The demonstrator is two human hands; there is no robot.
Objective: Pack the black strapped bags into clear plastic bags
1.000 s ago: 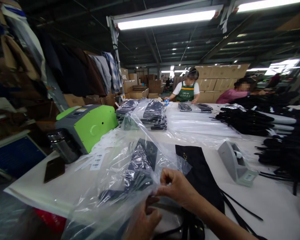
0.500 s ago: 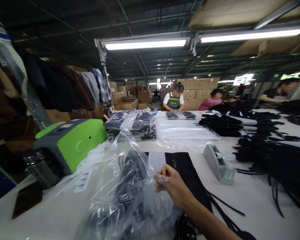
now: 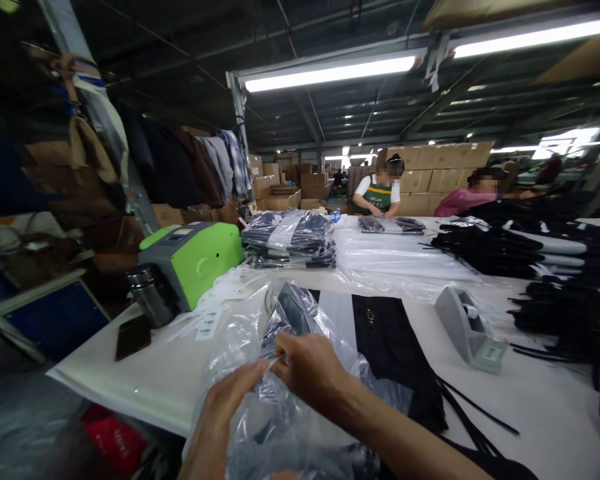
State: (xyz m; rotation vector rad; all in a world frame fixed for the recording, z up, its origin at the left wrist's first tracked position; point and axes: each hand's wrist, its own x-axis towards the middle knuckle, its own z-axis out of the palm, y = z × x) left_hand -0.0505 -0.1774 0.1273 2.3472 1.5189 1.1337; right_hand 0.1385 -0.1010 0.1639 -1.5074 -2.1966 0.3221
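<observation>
A clear plastic bag (image 3: pixel 290 427) lies over dark folded fabric at the front of the table. My right hand (image 3: pixel 305 367) is closed in a pinch on the bag's film. Close beside it, my left hand (image 3: pixel 235 393) meets the same spot, thumb and fingers pressed on the plastic. Right of the bag lies a folded black apron-like garment (image 3: pixel 387 333) with a small gold mark, a pale band (image 3: pixel 337 313) across it and black straps trailing right. Part of the garment is hidden under the film and my forearm.
Left stand a green-and-grey machine (image 3: pixel 205 257), a dark flask (image 3: pixel 150 293) and paper labels (image 3: pixel 207 325). A grey tape dispenser (image 3: pixel 470 330) sits right, near black garment piles (image 3: pixel 570 320). Bagged garments (image 3: pixel 290 237) are stacked behind. A co-worker in a green apron (image 3: pixel 380 195) works across the table.
My left hand has come into view and joined the right at the plastic. The right hand moved left and down with the film. The camera view has turned left.
</observation>
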